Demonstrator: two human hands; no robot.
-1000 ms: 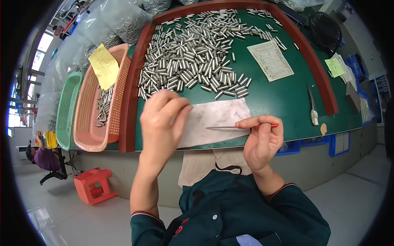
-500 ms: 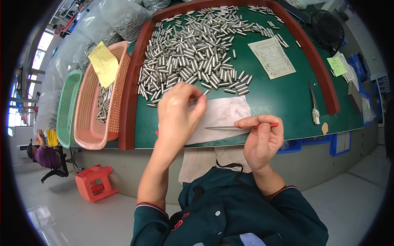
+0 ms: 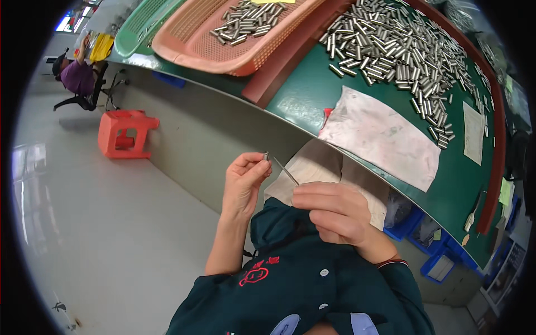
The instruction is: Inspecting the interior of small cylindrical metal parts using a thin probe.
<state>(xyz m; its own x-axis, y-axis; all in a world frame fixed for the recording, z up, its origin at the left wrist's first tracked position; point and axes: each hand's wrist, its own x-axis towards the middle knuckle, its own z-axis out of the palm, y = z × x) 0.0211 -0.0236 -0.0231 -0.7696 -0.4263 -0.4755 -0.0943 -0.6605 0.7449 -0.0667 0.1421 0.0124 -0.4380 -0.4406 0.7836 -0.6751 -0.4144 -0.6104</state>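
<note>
Between thumb and fingers, my left hand (image 3: 244,183) pinches a short metal pin (image 3: 266,156), held upright in front of my body off the table's edge. My right hand (image 3: 339,213) is closed on a slim pointed metal tool (image 3: 287,172). Its bare shaft slants up and left, the tip close beside the pin; whether they touch I cannot tell. The fingers hide the tool's handle. Beyond my hands, a stained white cloth (image 3: 385,137) lies at the front of the green table (image 3: 304,103). Behind it spreads a heap of similar metal pins (image 3: 407,61).
A pink plastic basket (image 3: 195,56) with some pins stands left of a red-brown wooden rail (image 3: 279,70), a green basket (image 3: 133,36) next to it. A red stool (image 3: 125,134) stands on the floor. A seated person (image 3: 78,75) is far left. Blue bins (image 3: 430,237) sit below the table.
My view has swung left and down. My left hand has left the pin heap and now holds a pin before my body. My right hand has brought the tool's tip near it.
</note>
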